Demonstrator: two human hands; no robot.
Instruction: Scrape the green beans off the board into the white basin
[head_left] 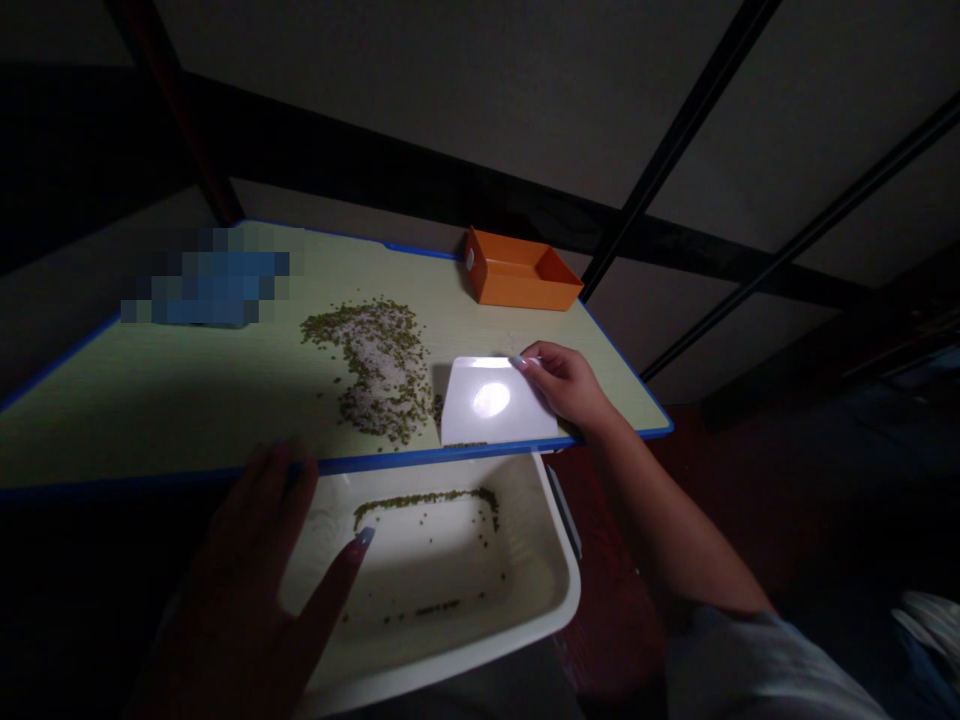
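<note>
My right hand (574, 385) pinches the upper right corner of a thin white plastic scraper (465, 410), thumb on its face. The scraper rests at the table's near edge, with a bright spot of light on it. Small green beans lie along its left and bottom edges. Left of it spreads a pile of green beans and white grains (375, 365). My left hand (251, 570) is in shadow, fingers spread, its fingertips by the table edge and its thumb over a white basin (559, 590). Green beans line the basin's floor edges, and a few lie scattered inside.
The pale table (262, 400) has a raised blue rim. An orange box (517, 285) stands at its back right. A blurred blue thing (225, 285) lies at the back left. Dark-framed panels (510, 100) rise behind the table.
</note>
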